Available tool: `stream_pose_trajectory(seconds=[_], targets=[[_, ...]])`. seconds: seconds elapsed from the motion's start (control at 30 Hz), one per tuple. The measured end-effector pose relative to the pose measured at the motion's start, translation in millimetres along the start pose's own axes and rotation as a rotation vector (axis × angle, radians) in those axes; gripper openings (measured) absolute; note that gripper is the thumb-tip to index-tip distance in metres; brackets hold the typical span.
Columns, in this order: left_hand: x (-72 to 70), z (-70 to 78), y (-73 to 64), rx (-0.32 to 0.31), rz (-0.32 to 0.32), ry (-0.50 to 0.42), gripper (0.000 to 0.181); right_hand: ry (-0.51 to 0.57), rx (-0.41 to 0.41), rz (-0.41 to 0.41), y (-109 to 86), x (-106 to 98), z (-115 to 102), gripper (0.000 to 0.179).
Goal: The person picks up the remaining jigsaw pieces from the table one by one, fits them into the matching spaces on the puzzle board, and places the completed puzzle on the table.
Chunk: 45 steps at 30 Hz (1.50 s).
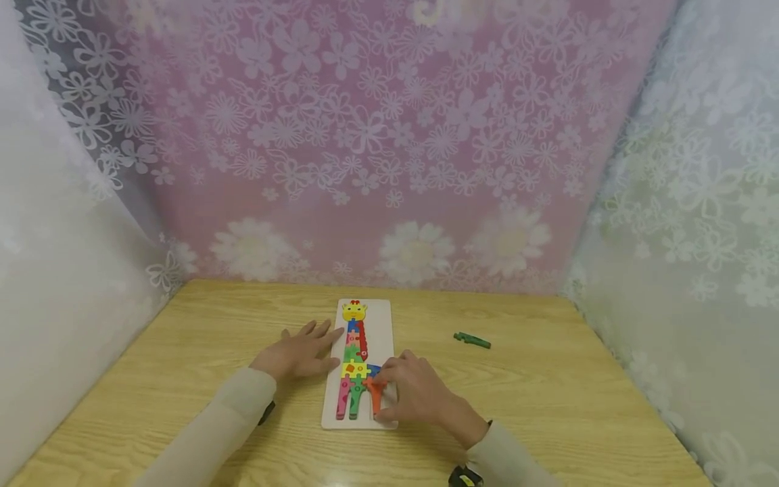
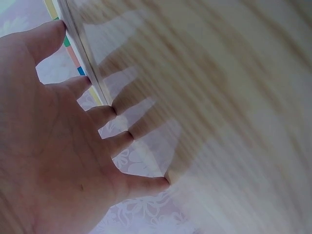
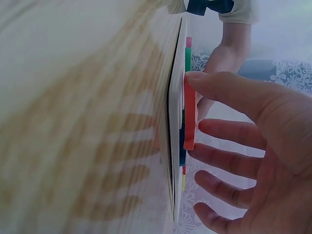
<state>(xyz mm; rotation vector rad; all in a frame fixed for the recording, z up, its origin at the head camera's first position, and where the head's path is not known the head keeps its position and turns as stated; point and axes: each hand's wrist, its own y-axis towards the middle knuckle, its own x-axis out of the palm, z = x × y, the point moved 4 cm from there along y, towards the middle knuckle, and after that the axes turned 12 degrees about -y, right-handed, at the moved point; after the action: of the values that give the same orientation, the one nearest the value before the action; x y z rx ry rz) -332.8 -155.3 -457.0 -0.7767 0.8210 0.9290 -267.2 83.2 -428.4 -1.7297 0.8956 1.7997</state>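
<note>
A white puzzle board (image 1: 379, 331) lies on the table with a giraffe made of colourful jigsaw pieces, its yellow head (image 1: 354, 312) at the far end. My right hand (image 1: 420, 391) pinches an orange leg piece (image 3: 189, 114) lengthwise, thumb at one end and fingers at the other. That piece stands slightly proud of the board, over the giraffe's right leg area. Left of it sit a green leg piece (image 1: 356, 399) and a pink leg piece (image 1: 343, 399). With fingers spread, my left hand (image 2: 68, 131) rests on the table, its thumb and fingertips right at the board's left edge.
A loose dark green piece (image 1: 473, 340) lies on the wooden table (image 1: 548, 392), right of the board. Flower-patterned cloth (image 1: 389, 135) hangs behind the table's far edge, and pale cloth walls flank both sides.
</note>
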Motion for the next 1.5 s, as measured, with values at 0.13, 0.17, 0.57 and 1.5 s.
stream_pose_trajectory(seconds=[0.13, 0.17, 0.57, 1.5], targets=[[-1.2, 1.2, -1.7, 0.001, 0.000, -0.003, 0.076, -0.005, 0.002, -0.011, 1.0, 0, 0, 0.048], [-1.4, 1.2, -1.9, 0.000, 0.000, -0.003, 0.076, -0.002, 0.004, -0.013, 1.1, 0, 0, 0.048], [-0.7, 1.8, -1.2, -0.012, -0.008, 0.011, 0.075, -0.047, 0.042, -0.038, 4.4, 2, -4, 0.046], [-1.6, 3.1, -0.7, -0.025, -0.012, 0.000, 0.075, 0.095, -0.009, 0.043, -0.3, -31, 38, 0.030]])
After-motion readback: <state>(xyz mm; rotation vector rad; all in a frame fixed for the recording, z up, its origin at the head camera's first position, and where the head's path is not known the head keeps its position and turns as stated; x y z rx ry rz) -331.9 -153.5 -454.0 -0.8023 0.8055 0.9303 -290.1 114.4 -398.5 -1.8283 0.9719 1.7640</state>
